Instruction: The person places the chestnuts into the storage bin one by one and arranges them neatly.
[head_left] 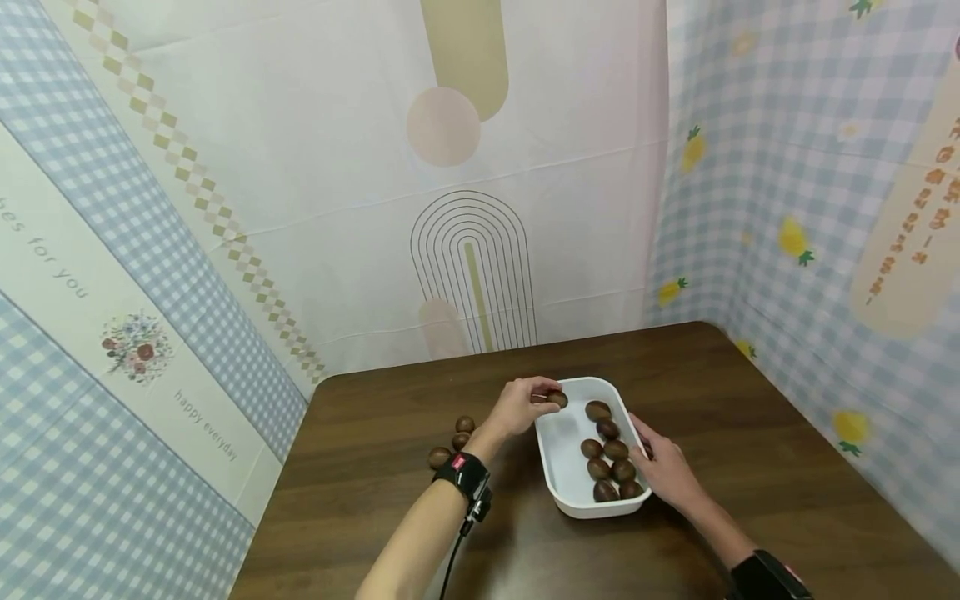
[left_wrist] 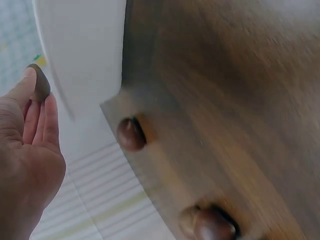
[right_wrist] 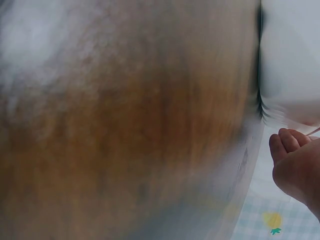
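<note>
My left hand [head_left: 517,406] pinches a brown chestnut [head_left: 557,398] between thumb and fingertips, above the far left rim of a white rectangular tray [head_left: 561,458]. In the left wrist view the same chestnut [left_wrist: 42,86] shows at the fingertips, beside the tray's outer wall [left_wrist: 85,45]. My right hand [head_left: 667,471] grips the tray's right rim, thumb toward the inside. The right wrist view shows curled fingers of that hand [right_wrist: 296,162] against the tray's side. Several chestnuts [head_left: 616,450] lie along the right half of the tray.
Left of the tray, partly behind my left wrist, chestnuts [head_left: 438,457] lie on the dark wooden table [head_left: 360,475]. Patterned cloths [head_left: 337,208] hang behind the table and at both sides. A cable [head_left: 452,562] trails from the left wrist strap.
</note>
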